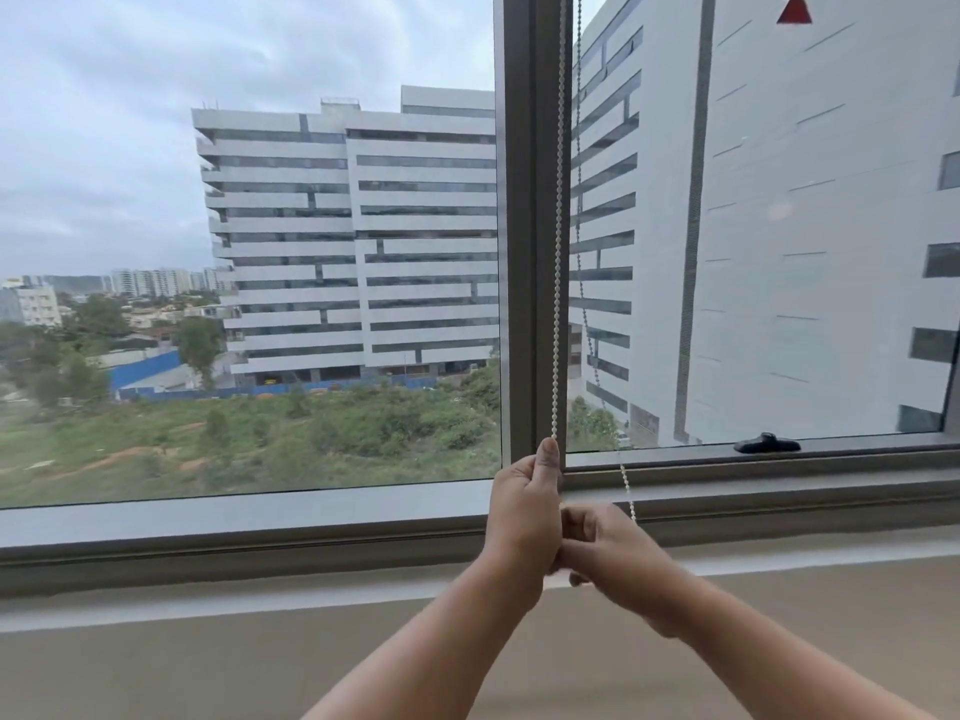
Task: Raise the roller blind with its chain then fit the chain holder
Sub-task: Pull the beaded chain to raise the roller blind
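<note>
Bead chain point(557, 283) hung along the window mullion point(530, 252), one strand pinched under the upright left hand point(524, 511)'s thumb, the other gripped by the right hand point(608, 553)'s curled fingers, knuckles touching below the mullion.

No legible text, brand name or number anywhere in view. Sole sign-like mark: red triangle point(794, 10), far upper right, seen through the right window pane point(779, 252). Unclear whether stuck on the glass or on the building beyond. No lettering readable on it.
</note>
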Demonstrator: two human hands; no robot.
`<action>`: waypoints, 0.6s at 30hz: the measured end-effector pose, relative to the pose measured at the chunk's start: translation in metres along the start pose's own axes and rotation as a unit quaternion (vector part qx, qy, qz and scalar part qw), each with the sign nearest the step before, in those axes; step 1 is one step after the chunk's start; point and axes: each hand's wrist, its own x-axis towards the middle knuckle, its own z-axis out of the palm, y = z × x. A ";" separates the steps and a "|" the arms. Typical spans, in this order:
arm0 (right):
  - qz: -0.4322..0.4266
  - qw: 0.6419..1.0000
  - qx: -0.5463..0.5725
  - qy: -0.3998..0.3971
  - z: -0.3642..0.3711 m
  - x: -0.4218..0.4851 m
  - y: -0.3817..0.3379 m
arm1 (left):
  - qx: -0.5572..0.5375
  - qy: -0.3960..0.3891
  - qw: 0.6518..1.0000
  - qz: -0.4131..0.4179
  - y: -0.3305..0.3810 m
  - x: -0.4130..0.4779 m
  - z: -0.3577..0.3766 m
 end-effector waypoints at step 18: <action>-0.165 0.940 0.274 0.121 -0.009 0.048 -0.094 | 0.055 -0.043 0.997 0.019 -0.007 -0.011 0.004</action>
